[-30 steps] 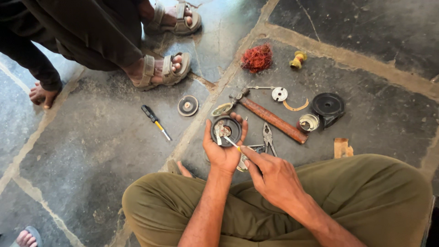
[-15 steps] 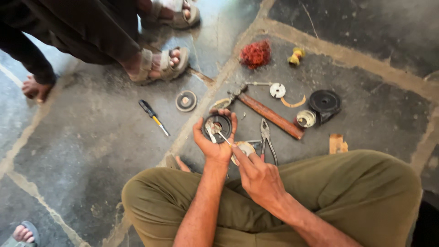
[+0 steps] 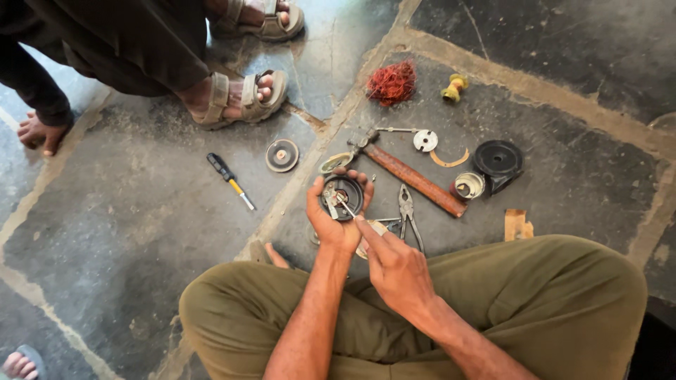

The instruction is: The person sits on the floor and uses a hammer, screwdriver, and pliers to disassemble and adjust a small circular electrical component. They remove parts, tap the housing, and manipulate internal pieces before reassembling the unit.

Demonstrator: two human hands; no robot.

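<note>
My left hand (image 3: 331, 224) cups a round black metal part (image 3: 341, 196) with a hollow face, held above the stone floor. My right hand (image 3: 396, 266) pinches a thin metal tool (image 3: 346, 207) whose tip sits inside that part. I sit cross-legged in olive trousers (image 3: 563, 295). Just right of my hands lie pliers (image 3: 408, 212) and a hammer (image 3: 415, 179) with a reddish wooden handle.
On the floor lie a screwdriver (image 3: 229, 179), a round disc (image 3: 282, 155), a black pulley-like wheel (image 3: 497, 159), a small metal cup (image 3: 468, 186), a red wire tangle (image 3: 391, 82) and a yellow spool (image 3: 453, 86). Another person's sandalled feet (image 3: 243, 98) stand at upper left.
Both hands have shifted slightly up and left in view, and the thin tool's tip now sits inside the round part. The standing person's feet have stayed in place.
</note>
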